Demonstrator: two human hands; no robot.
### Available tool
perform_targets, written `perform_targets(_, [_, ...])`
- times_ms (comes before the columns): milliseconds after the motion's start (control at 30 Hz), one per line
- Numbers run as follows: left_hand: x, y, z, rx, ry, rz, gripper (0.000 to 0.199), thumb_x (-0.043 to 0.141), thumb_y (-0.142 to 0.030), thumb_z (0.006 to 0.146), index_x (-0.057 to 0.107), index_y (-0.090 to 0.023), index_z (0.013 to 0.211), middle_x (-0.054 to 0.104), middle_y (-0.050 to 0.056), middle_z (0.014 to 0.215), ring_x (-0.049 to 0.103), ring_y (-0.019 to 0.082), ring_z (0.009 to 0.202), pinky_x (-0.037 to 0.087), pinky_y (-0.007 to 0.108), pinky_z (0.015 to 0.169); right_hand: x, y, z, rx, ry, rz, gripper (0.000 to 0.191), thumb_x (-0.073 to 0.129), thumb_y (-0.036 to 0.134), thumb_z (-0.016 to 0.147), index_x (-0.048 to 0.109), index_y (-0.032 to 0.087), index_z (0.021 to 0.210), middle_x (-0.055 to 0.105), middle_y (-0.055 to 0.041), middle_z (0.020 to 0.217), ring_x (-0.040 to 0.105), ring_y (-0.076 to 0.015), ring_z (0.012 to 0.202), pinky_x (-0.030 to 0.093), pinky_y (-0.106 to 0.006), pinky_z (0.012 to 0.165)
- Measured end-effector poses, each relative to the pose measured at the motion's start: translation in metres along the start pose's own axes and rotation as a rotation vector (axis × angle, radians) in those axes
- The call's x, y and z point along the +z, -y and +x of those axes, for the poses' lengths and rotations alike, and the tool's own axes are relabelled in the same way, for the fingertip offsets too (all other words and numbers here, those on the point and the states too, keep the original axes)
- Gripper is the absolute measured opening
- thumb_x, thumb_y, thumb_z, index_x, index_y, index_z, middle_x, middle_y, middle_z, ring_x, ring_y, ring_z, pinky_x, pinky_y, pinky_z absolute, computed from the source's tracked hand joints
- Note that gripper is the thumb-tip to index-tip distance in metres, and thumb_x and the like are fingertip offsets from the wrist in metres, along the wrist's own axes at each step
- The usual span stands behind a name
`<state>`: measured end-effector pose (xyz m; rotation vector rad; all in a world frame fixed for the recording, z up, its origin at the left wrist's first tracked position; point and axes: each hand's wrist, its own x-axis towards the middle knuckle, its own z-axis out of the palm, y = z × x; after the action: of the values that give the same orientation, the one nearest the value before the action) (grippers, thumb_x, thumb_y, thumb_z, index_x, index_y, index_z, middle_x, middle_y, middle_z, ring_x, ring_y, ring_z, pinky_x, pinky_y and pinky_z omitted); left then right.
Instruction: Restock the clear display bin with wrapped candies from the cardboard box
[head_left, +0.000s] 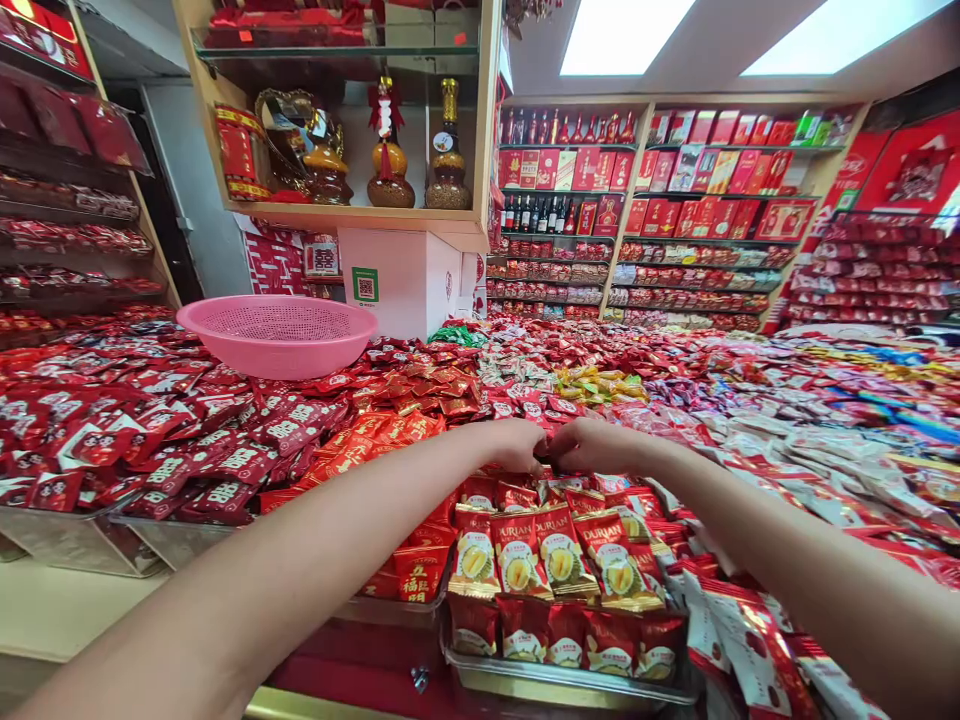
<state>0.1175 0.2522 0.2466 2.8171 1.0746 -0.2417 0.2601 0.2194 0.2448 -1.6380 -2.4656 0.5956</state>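
Note:
Both my hands are stretched out over a clear tray point(570, 678) of red and gold durian candy packets point(517, 560). My left hand point(519, 445) has its fingers curled down at the back of the tray. Close beside it, almost touching, my right hand point(583, 444) is closed in the same way. Whatever the fingertips grip is hidden behind the hands; a small dark red patch shows between them. The front packets stand in neat rows, with their printed faces toward me. Orange-red packets point(420, 575) lie left of the tray, under my left forearm.
A pink plastic basket point(300, 355) rests on the candy heaps at left. Yellow packets point(600, 385) lie beyond my hands, white and red ones point(757, 640) at right. A shelf unit point(337, 215) with gourd-shaped bottles overhangs the back left. Stocked shelves point(626, 215) line the back wall.

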Motion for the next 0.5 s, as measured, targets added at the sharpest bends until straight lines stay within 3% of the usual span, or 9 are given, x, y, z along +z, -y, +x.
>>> perform_targets(133, [0.001, -0.001, -0.001, -0.035, 0.047, -0.016, 0.037, 0.056, -0.039, 0.062, 0.058, -0.019, 0.092, 0.064, 0.003, 0.085, 0.056, 0.015, 0.067, 0.040, 0.021, 0.053, -0.003, -0.005, -0.012, 0.050, 0.077, 0.023, 0.020, 0.050, 0.014, 0.060, 0.066, 0.018, 0.071, 0.063, 0.0012, 0.062, 0.053, -0.0113, 0.056, 0.039, -0.019, 0.051])
perform_targets(267, [-0.003, -0.010, -0.002, -0.083, 0.102, -0.003, 0.034, 0.057, -0.029, 0.061, 0.059, -0.019, 0.093, 0.065, 0.003, 0.084, 0.056, 0.013, 0.064, 0.040, 0.019, 0.051, 0.002, -0.017, -0.015, 0.072, 0.028, -0.038, 0.016, 0.052, 0.015, 0.060, 0.066, 0.019, 0.065, 0.063, 0.0011, 0.056, 0.053, -0.0111, 0.053, 0.038, -0.019, 0.048])
perform_targets(500, [-0.009, -0.023, 0.007, -0.154, 0.201, 0.101, 0.028, 0.049, -0.023, 0.064, 0.063, -0.011, 0.085, 0.065, 0.011, 0.082, 0.056, 0.018, 0.064, 0.043, 0.027, 0.058, 0.006, -0.022, -0.019, 0.038, -0.018, -0.124, 0.019, 0.050, 0.017, 0.059, 0.065, 0.019, 0.071, 0.064, 0.0004, 0.065, 0.052, -0.0118, 0.057, 0.037, -0.020, 0.050])
